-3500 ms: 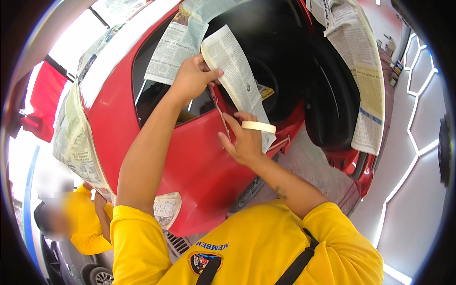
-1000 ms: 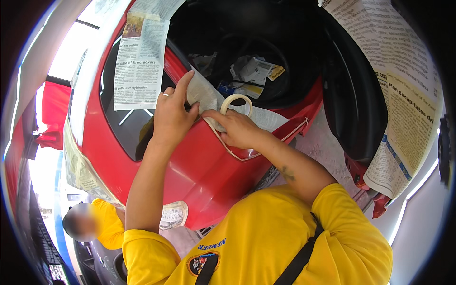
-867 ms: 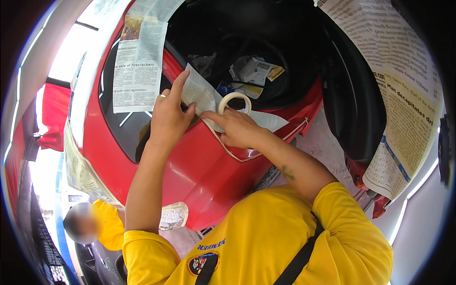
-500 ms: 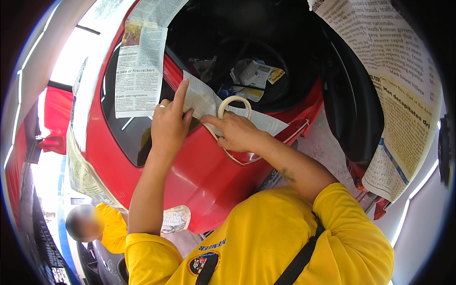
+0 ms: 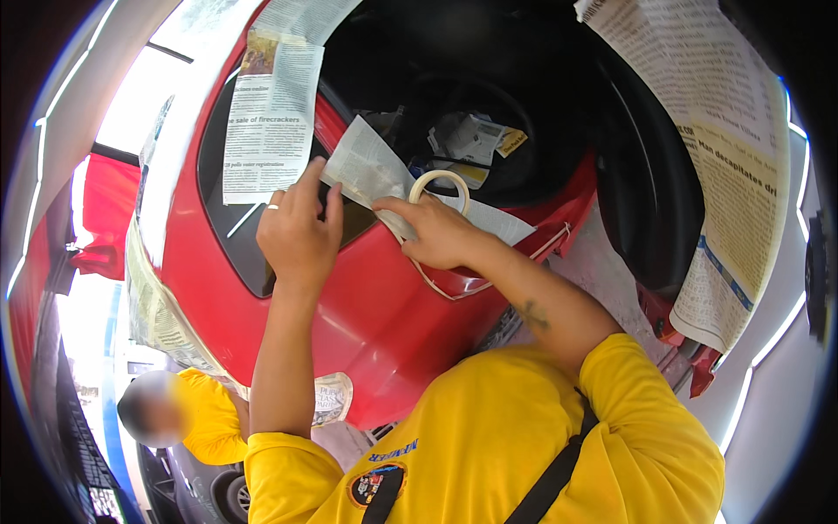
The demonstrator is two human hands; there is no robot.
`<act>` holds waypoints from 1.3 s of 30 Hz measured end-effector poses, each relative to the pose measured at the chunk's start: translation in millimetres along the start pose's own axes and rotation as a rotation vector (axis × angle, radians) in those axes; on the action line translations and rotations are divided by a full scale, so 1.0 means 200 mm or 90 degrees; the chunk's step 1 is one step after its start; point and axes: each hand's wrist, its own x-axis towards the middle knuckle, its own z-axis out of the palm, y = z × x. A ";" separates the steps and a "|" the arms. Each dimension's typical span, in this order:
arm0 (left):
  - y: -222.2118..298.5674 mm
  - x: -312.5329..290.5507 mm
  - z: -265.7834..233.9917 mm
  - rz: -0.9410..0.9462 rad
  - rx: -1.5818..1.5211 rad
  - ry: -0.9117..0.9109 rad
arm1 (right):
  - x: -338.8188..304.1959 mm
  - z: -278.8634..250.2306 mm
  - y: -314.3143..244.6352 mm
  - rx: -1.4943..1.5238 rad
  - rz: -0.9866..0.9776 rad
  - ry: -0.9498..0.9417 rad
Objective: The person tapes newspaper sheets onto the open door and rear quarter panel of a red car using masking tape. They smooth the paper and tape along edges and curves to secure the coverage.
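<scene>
A long, creased grey-white newspaper strip lies along the edge of the red car body's open doorway, its near end by the side window's corner and its pointed far end past the right hand. That hand's index finger lies straight against the strip, the thumb below it; the other fingers are largely hidden, so how firmly they grip cannot be told. A cream ring-shaped roll of masking tape stands at the back of those fingers, touching them.

The left hand is raised over the dark glass side window, index finger and thumb spread, holding nothing visible; its fingertips are near the strip, contact unclear. Above it, a printed newspaper sheet hangs over the glass. A thin cream strip runs below the right hand along the body.

Loose papers lie inside the dark cabin. Rightward, the black door panel stands open beside another large newspaper cover. At lower left is a co-worker in a yellow shirt, near a grey car.
</scene>
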 end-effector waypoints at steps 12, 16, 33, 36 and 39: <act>0.05 0.00 0.02 0.243 -0.110 -0.201 | -0.43 0.32 0.25 -0.093 0.006 0.327; 0.08 -0.04 0.04 0.309 -0.127 -0.342 | -0.39 0.39 0.26 -0.151 -0.062 0.371; 0.03 -0.13 0.10 0.450 -0.050 -0.385 | -0.44 0.37 0.16 -0.340 -0.105 0.326; 0.02 -0.13 0.10 0.451 -0.053 -0.385 | -0.44 0.39 0.12 -0.319 -0.096 0.343; 0.02 -0.14 0.10 0.451 -0.057 -0.383 | -0.44 0.37 0.08 -0.297 -0.076 0.341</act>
